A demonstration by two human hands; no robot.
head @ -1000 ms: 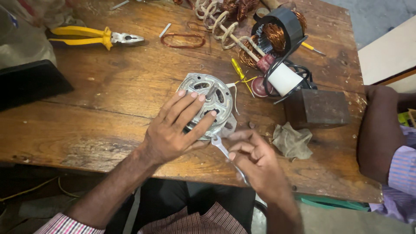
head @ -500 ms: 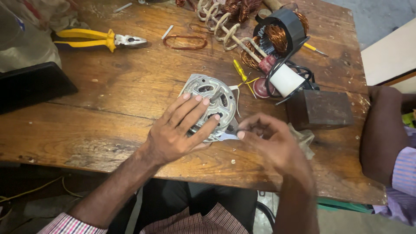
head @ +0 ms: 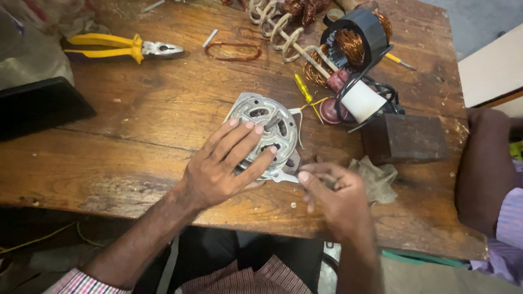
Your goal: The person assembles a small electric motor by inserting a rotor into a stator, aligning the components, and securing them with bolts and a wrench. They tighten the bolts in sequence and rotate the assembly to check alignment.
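Metal motor [head: 265, 128] looked heavy and hard; your left hand [head: 223, 163] lay flat, fingers spread on it, while your right hand [head: 332, 198] pinched something hidden beside it.

A worn wooden bench [head: 109, 163] fills most of the frame, its planks scratched, stained and dark in the grain. Grey floor [head: 479, 19] shows at the upper right, beside a pale board [head: 493, 73]. Below the bench's near edge lies shadow, with a thin cable [head: 38, 239] at lower left.
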